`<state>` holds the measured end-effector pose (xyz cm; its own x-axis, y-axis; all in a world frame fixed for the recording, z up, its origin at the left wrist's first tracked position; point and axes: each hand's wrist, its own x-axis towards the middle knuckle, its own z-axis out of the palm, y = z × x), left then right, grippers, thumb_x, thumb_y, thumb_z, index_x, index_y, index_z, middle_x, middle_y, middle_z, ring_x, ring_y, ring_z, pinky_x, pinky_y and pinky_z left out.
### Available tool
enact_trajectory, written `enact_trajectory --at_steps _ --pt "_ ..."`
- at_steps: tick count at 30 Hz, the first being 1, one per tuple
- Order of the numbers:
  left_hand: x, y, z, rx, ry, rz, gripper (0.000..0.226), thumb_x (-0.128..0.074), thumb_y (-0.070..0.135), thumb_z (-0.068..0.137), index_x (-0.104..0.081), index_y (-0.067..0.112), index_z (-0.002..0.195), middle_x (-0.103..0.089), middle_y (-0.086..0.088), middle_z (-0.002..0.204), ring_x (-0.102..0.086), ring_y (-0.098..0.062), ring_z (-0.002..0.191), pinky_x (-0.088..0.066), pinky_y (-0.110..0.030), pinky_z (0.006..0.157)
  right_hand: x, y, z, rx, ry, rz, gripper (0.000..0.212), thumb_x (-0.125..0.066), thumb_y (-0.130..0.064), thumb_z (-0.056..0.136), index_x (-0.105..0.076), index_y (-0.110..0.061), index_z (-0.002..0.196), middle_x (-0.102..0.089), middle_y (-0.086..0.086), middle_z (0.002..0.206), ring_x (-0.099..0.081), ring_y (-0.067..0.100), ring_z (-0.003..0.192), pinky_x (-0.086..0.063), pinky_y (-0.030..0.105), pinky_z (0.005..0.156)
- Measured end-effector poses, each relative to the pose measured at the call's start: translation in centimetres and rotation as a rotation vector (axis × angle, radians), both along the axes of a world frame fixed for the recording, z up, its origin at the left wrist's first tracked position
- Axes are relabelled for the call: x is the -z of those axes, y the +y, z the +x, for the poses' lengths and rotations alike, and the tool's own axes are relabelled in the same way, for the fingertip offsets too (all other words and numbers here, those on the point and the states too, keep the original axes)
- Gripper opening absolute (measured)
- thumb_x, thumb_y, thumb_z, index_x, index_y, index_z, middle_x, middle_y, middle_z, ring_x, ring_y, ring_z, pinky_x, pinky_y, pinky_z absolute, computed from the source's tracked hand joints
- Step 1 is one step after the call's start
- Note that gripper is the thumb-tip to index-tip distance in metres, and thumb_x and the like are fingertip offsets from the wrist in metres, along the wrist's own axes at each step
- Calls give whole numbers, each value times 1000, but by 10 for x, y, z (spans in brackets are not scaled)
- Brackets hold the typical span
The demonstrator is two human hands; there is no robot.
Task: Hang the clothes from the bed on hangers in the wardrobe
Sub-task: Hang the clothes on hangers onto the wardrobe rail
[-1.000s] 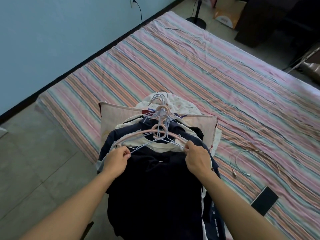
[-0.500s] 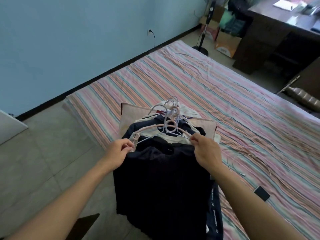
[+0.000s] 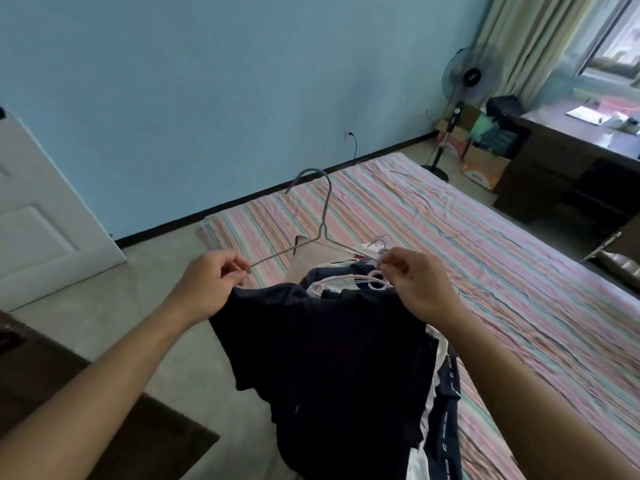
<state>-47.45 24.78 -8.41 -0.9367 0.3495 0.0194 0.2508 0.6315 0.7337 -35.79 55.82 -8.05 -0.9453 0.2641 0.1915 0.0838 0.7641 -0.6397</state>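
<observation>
Nearest to the camera, two bare forearms reach forward over the corner of the bed [image 3: 519, 271], and between them hangs a dark garment [image 3: 329, 358], lifted off the pile and drooping down toward the floor. The left hand [image 3: 207, 289] has its fingers curled on the left end of a thin grey wire hanger [image 3: 323, 220] together with the shoulder of the garment; the grip there is closed and narrow. The right hand [image 3: 415, 282] pinches the right end of the same hanger in the same closed way. The hook of the hanger points up and away from the person. Just behind the hands lies the rest of the pile of clothes [image 3: 446, 393], already on pale hangers [image 3: 374, 282], and it rests on the striped sheet at the near corner of the bed. Farther away are a standing fan [image 3: 471, 77], some boxes, a dark bench [image 3: 571, 140] under the window, and the blue wall; on the left is a white door [image 3: 45, 216]. The wardrobe does not show in this view. I judge that the step in hand is picking up one hung garment to carry it away. The next move probably calls for one hand to go to the hook, and for turning toward the wardrobe without letting the cloth slip off the thin wire.
</observation>
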Motion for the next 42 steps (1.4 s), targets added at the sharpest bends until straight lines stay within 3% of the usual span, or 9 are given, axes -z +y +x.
enact_trajectory --at_steps 4,8,12,16,28,33,37,40,42 --pt "-42 -44 26 -75 90 68 18 -67 1 88 -71 19 85 -71 -2 76 -68 -19 75 -54 -32 80 -42 -32 2 -96 70 1 7 -67 -15 93 -73 -17 89 -69 -7 74 -62 11 70 -49 30 68" --pt "-80 -84 57 -121 178 145 17 -66 3 89 -73 18 87 -71 1 72 -67 -18 72 -50 -24 73 -75 -63 2 -165 160 3 7 -68 -17 93 -72 -16 88 -67 4 69 -61 22 67 -48 35 67" --pt "-109 -120 89 -165 244 219 19 -67 -3 86 -74 15 86 -70 -2 67 -63 -10 63 -47 -10 65 -102 -93 0 -232 180 -5 8 -68 -20 93 -72 -20 86 -67 -2 70 -62 18 69 -49 33 70" --pt "-129 -152 121 -222 286 282 25 -69 -8 83 -73 17 84 -71 -5 70 -65 -15 65 -52 -19 67 -124 -122 -6 -334 212 -21 8 -68 -21 92 -71 -21 86 -67 -5 70 -62 17 71 -49 33 70" --pt "-165 -219 201 -536 449 307 26 -77 5 77 -76 31 82 -71 -4 66 -64 -10 59 -49 -12 60 -167 -207 -45 -813 272 -47 16 -67 -19 93 -68 -20 78 -62 -12 62 -58 8 60 -46 27 64" --pt "-161 -233 242 -758 493 328 24 -74 1 79 -75 25 81 -69 -9 67 -60 -6 58 -47 -11 60 -184 -251 -49 -1032 175 -148 30 -70 -29 91 -65 -12 67 -51 11 56 -43 13 52 -39 28 56" --pt "-159 -243 280 -934 484 293 14 -73 3 82 -76 15 76 -70 -7 67 -61 -5 59 -46 -8 61 -191 -292 -45 -1237 149 -204 24 -67 -24 94 -68 -11 74 -42 21 59 -35 10 50 -36 14 51" --pt "-161 -250 309 -1025 504 231 9 -71 3 83 -75 12 82 -69 -6 65 -59 -5 59 -44 -8 61 -188 -324 -44 -1389 186 -154 24 -63 -29 96 -69 -14 78 -45 11 56 -39 19 51 -39 33 53" --pt "-164 -256 328 -1079 512 193 8 -71 5 84 -75 12 82 -68 -6 65 -59 -7 60 -44 -9 60 -185 -345 -43 -1460 196 -160 26 -63 -25 97 -65 -15 73 -49 -2 56 -47 15 52 -45 37 57"
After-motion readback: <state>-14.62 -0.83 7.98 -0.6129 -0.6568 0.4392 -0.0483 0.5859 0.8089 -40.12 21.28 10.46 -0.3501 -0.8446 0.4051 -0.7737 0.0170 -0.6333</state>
